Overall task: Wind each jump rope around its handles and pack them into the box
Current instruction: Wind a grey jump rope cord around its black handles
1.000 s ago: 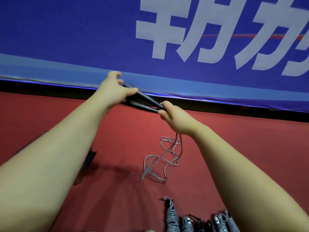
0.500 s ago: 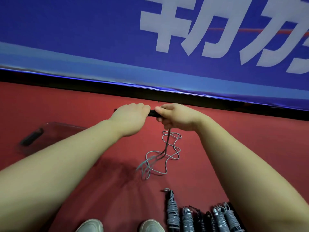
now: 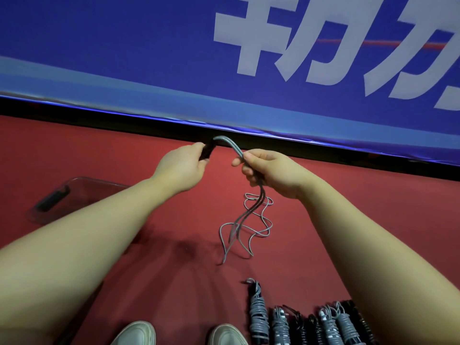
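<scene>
Presently the left hand grips the paired black handles; the right hand pinches the doubled grey cord beside them; slack loops lie on the red floor; the cord appears light, limp, tangle-prone; hold the rigid handles, wind under tension.

Colour record: jump rope and surroundings.
Black handles in the left hand; grey rope through the right hand, trailing below it onto red floor. Beyond both hands, blue banner with white characters and a pale blue lower band. Below the right hand, wound ropes: grey coils over black.
</scene>
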Demonstrator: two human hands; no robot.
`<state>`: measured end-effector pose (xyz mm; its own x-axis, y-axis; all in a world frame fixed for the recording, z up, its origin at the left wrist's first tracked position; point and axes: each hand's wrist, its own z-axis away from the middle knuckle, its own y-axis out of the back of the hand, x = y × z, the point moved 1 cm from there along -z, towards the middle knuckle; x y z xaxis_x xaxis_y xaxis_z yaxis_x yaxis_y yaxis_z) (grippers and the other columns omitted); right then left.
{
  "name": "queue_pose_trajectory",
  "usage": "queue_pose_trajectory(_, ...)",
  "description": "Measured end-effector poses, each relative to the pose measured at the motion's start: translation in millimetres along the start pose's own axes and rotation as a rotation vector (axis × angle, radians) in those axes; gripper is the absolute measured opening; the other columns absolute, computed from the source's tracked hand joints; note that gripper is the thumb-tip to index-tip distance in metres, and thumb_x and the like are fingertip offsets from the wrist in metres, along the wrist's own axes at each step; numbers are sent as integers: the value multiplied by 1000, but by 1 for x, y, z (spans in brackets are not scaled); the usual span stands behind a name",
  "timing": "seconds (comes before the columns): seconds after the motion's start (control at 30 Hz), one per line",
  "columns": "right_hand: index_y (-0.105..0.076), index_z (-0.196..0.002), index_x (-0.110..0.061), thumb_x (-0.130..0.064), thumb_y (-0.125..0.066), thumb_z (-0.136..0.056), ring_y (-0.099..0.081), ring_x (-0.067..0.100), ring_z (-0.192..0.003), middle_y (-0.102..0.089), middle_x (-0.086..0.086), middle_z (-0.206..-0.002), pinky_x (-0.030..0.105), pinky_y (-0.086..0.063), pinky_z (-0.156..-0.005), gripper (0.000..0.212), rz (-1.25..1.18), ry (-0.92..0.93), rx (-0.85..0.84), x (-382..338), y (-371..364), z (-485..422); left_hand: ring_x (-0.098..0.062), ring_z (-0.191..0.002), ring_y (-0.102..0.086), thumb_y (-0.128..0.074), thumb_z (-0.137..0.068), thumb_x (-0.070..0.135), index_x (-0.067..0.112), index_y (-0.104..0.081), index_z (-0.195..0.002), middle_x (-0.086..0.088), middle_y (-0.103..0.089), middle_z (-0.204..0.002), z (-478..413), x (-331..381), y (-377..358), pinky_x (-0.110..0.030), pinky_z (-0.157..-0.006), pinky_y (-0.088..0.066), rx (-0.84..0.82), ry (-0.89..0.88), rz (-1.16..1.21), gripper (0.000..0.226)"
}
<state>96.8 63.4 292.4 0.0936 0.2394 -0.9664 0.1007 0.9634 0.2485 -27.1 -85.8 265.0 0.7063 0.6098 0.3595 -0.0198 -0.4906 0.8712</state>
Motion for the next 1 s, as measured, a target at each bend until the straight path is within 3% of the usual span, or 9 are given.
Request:
queue_pose_trajectory(0.1, -56, -87, -13, -18, -31, -103, -34, 7, -54, -38, -5, -62, 16, -34, -54, 30, -1, 64, 71, 13, -5, -4, -27, -103, -64, -54, -92, 16, 18, -58, -92, -9, -70, -100, -7, -7, 7, -43, -94, -48, 60, 249, 608, 4)
queue_pose_trajectory(0.13, -55, -86, -13, -17, -31, -103, -32, 6, -52, -37, -7, -60, 17, -33, -54, 30, -15, 82, 89, 17, -9, -6, -25, -100, -65, -53, -93, 11, 20, -56, -87, -7, -70, -95, -8, -5, 10, -45, -95, -48, 63, 317, 808, 11)
queue_pose_trajectory(0.27, -51, -83, -14, -16, -32, -103, -26, 7, -50, -33, -2, -61, 20, -24, -51, 28, -63, 112, 143, 22, -32, -17, -26, -91, -67, -47, -96, 3, 13, -53, -90, -10, -67, -92, -7, 17, 15, -36, -69, -56, 21, 428, 1274, 13)
queue_pose_trajectory(0.43, -43, -94, -23, -27, -48, -97, -46, 12, -61, -51, 1, -75, 29, -37, -65, 7, 157, 128, 507, 24, -44, -29, -24, -87, -65, -42, -96, -1, 11, -53, -90, -9, -66, -90, -7, 23, 23, -34, -70, -54, 106, 423, 1423, 17)
queue_pose_trajectory(0.57, -40, -135, -10, -31, -40, -100, -48, 20, -102, -48, 9, -115, 22, -32, -84, 41, 500, 63, 529, 18, -41, -32, -24, -83, -65, -40, -97, 0, 9, -52, -89, -11, -65, -89, -3, 23, 23, -36, -73, -55, 94, 426, 1514, 17)
queue_pose_trajectory(0.63, -44, -133, -9, -33, -32, -102, -51, 21, -92, -57, 10, -111, 26, -34, -80, 41, 566, 32, 430, 17, -43, -34, -23, -82, -65, -40, -98, 0, 8, -52, -89, -11, -65, -90, -2, 24, 22, -36, -72, -56, 108, 425, 1530, 17)
queue_pose_trajectory(0.77, -39, -124, -13, -29, -30, -103, -37, 6, -45, -61, 5, -80, 22, -33, -53, 28, 4, 9, 246, 14, -53, -29, -24, -86, -65, -38, -98, -1, 9, -51, -87, -10, -66, -89, -1, 19, 22, -37, -72, -57, 169, 381, 1554, 20)
queue_pose_trajectory(0.87, -36, -120, -11, -25, -31, -103, -33, 5, -44, -47, 2, -72, 18, -30, -47, 23, -108, 52, 249, 13, -53, -30, -23, -86, -67, -37, -98, -1, 9, -52, -89, -11, -67, -89, -5, 15, 20, -38, -74, -57, 135, 370, 1615, 20)
queue_pose_trajectory(1.0, -36, -111, -14, -26, -30, -103, -32, 9, -50, -46, 2, -72, 21, -30, -50, 15, 59, 22, 273, 13, -42, -28, -20, -88, -67, -34, -98, -2, 8, -56, -91, -8, -70, -91, -6, 10, 15, -35, -78, -54, -106, 361, 1662, 26)
